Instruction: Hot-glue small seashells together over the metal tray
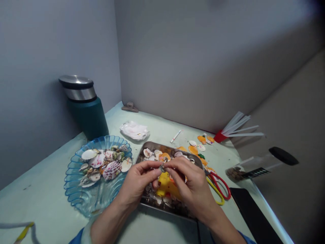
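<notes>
My left hand (141, 178) and my right hand (189, 178) meet over a metal tray (166, 210), fingertips pinched together on a small greenish-grey shell (162, 167). Its details are too small to make out. White and orange shells (148, 153) lie in the tray beneath. A yellow plastic thing (166, 185), partly covered by my hands, rests among them. To the left, a blue scalloped plate (73, 174) holds a heap of mixed shells (111, 170).
Behind the plate stands a teal bottle (88, 117). A white packet (134, 130), a thin white stick (175, 136) and orange shells (193, 150) lie beyond the tray. Right are scissors (220, 184), a red cup (219, 136) of translucent sticks, a clear jar (250, 167) and a black phone-like slab (254, 215).
</notes>
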A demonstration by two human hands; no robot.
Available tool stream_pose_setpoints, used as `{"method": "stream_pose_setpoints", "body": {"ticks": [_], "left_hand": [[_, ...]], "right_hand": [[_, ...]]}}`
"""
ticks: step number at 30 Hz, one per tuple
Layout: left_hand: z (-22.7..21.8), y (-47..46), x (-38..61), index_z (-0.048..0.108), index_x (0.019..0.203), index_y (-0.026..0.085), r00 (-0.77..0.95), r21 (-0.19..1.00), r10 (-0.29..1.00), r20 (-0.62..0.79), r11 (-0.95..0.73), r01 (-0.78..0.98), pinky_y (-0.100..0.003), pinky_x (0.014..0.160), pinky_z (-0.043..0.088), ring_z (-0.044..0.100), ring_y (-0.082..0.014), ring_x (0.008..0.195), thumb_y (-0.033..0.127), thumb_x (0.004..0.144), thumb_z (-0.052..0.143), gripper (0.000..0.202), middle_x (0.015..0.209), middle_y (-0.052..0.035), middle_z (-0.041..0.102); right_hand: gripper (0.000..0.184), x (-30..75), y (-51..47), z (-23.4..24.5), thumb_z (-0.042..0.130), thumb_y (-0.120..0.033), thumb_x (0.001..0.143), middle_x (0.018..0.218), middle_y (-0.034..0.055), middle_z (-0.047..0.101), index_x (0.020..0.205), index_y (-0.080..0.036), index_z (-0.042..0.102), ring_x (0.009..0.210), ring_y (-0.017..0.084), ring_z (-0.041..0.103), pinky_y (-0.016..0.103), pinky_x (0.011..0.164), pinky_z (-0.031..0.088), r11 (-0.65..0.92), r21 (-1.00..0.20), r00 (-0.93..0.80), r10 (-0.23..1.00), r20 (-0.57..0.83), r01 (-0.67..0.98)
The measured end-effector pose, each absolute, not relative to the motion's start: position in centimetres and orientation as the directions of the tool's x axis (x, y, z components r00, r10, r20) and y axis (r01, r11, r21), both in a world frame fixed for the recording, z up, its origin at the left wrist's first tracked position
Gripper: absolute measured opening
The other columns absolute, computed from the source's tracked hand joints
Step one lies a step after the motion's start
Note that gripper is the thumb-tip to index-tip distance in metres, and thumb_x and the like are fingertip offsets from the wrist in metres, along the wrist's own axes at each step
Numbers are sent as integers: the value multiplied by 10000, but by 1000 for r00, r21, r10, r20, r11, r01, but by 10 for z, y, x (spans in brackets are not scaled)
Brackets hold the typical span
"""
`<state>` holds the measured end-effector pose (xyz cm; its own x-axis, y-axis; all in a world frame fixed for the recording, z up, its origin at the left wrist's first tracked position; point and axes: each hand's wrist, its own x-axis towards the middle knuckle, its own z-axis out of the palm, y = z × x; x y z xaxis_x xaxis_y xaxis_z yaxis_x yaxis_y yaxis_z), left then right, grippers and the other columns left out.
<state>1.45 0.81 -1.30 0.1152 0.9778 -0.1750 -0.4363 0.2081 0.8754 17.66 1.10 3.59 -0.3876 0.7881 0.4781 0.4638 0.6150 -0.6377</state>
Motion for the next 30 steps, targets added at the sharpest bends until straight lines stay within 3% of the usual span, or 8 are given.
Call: {"method": "stream_pose_setpoints", "body": {"ticks": [4, 14, 25, 30], "left_hand": [[-11, 8, 14, 738, 871, 141, 128, 857, 977, -170, 211, -470, -191, 466, 362, 485, -74, 415, 277, 675, 782, 242, 440, 29, 587], [-13, 8, 14, 730, 860, 133, 116, 838, 976, -183, 216, -501, -194, 464, 357, 485, -73, 412, 273, 660, 797, 254, 443, 27, 588], [-9, 8, 13, 741, 828, 160, 127, 801, 972, -199, 236, -551, -167, 447, 362, 483, -56, 390, 283, 637, 818, 240, 425, 35, 587], [-7, 8, 14, 740, 820, 151, 129, 795, 970, -207, 243, -555, -169, 439, 369, 477, -59, 385, 281, 627, 824, 248, 413, 33, 581]], "right_hand": [[204, 178, 11, 35, 545, -76, 901, 955, 53, 713, 993, -189, 688, 893, 171, 646, 279, 822, 479, 625, -633, -381, 780, 496, 457], [158, 178, 11, 39, 548, -129, 907, 939, 51, 711, 954, -211, 675, 863, 193, 655, 307, 775, 499, 601, -640, -318, 798, 511, 479], [100, 179, 12, 38, 574, -172, 903, 833, 10, 683, 840, -204, 644, 783, 174, 628, 283, 724, 448, 441, -714, -314, 896, 314, 543], [107, 178, 12, 37, 586, -154, 895, 777, -8, 651, 810, -200, 633, 722, 149, 599, 255, 672, 430, 454, -726, -339, 887, 314, 516]]}}
